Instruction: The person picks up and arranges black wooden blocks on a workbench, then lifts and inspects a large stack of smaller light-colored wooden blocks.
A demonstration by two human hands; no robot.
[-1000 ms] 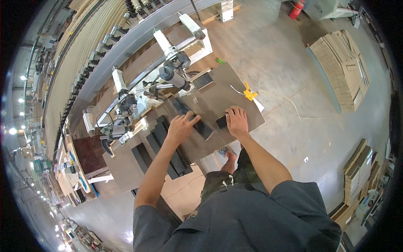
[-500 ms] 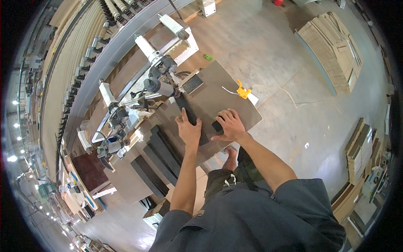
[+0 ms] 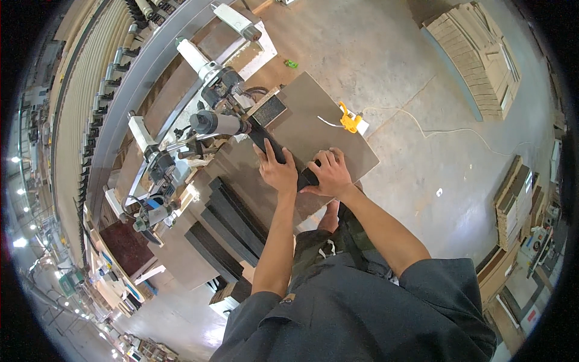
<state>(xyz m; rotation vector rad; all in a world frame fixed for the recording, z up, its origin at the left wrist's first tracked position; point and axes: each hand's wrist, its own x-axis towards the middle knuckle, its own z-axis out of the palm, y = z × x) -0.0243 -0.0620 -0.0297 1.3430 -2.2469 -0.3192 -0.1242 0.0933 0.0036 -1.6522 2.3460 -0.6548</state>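
A long dark strip (image 3: pixel 263 134) lies on the brown board tabletop (image 3: pixel 338 130), its far end under the grey cylindrical motor of a drilling machine (image 3: pixel 220 123). My left hand (image 3: pixel 278 173) rests on the strip with fingers spread flat along it. My right hand (image 3: pixel 331 175) has its fingers and thumb around a small black block (image 3: pixel 309 177), which sits against the strip's near right side. How firmly the block touches the strip is partly hidden by the fingers. Several more dark strips (image 3: pixel 232 217) lie side by side to the left of my left forearm.
A yellow clamp-like tool (image 3: pixel 349 119) with a white hose lies at the board's right edge. A dark framed pad (image 3: pixel 269 111) is beside the motor. A second drill unit (image 3: pixel 154 214) stands at left. Stacked cardboard (image 3: pixel 473 60) and panels (image 3: pixel 515 196) stand on the floor at right.
My right hand has brought the black block over against the strip; a gap showed between them before. The left hand stays on the strip, fingers spread. The whole view has shifted slightly.
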